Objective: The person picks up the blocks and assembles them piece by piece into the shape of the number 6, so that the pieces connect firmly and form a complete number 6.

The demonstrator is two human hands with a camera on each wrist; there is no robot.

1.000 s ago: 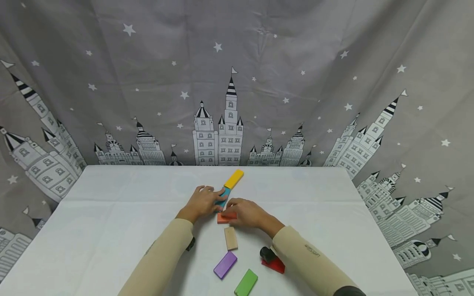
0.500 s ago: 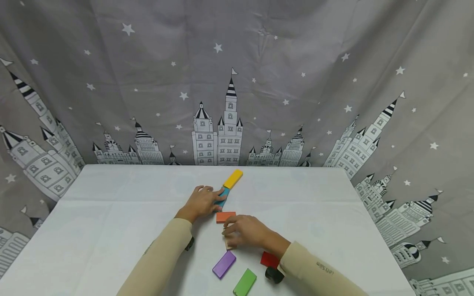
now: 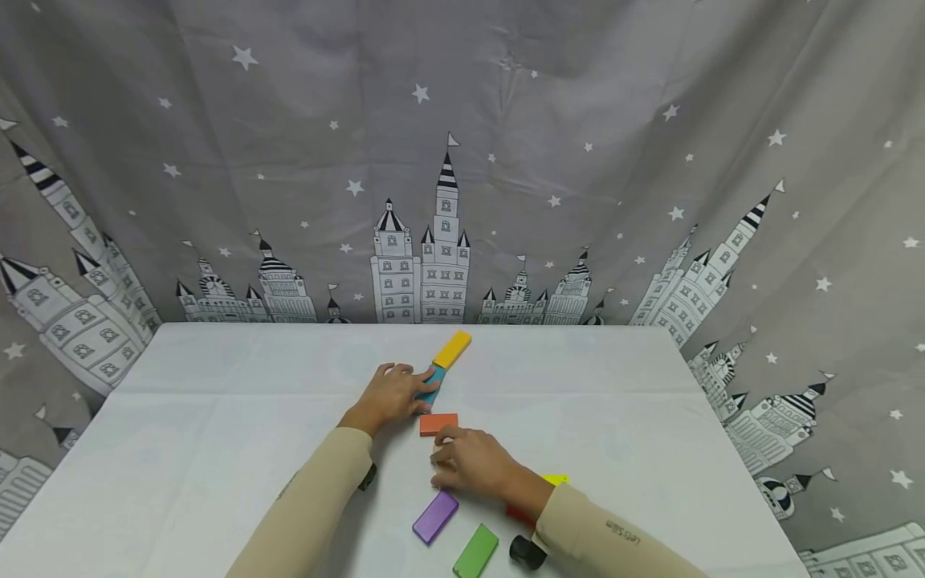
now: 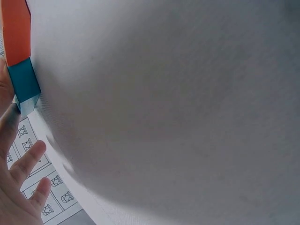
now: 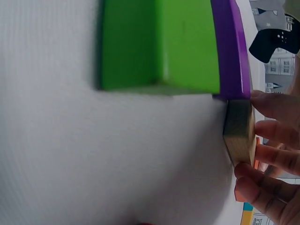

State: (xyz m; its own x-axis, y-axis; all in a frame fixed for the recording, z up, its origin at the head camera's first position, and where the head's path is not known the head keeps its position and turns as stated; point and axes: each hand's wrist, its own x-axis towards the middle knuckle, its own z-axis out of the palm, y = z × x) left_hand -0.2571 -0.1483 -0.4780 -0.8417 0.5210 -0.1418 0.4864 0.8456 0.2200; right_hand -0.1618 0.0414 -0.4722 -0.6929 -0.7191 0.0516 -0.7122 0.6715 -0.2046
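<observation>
My left hand (image 3: 390,396) pinches a blue block (image 4: 26,77) between thumb and finger, its other fingers spread apart. A yellow block (image 3: 453,349) lies end to end with it at the far side. Just nearer than the blue one is an orange block (image 3: 438,425), set crosswise in the head view. My right hand (image 3: 473,463) holds a bare wooden block (image 5: 241,140) by its ends, thumb on one and fingers on the other. From the head view that hand covers most of the wooden block.
Nearer the person lie a purple block (image 3: 435,518) and a green block (image 3: 475,551). A red block (image 3: 519,514) and a bright yellow piece (image 3: 556,479) show partly from behind the right forearm. The white table (image 3: 238,449) ends at a grey castle-print curtain (image 3: 549,96).
My right hand has left the orange block, come nearer the person and taken hold of the wooden block. The left hand stays on the blue block. A bright yellow piece now shows behind the right forearm.
</observation>
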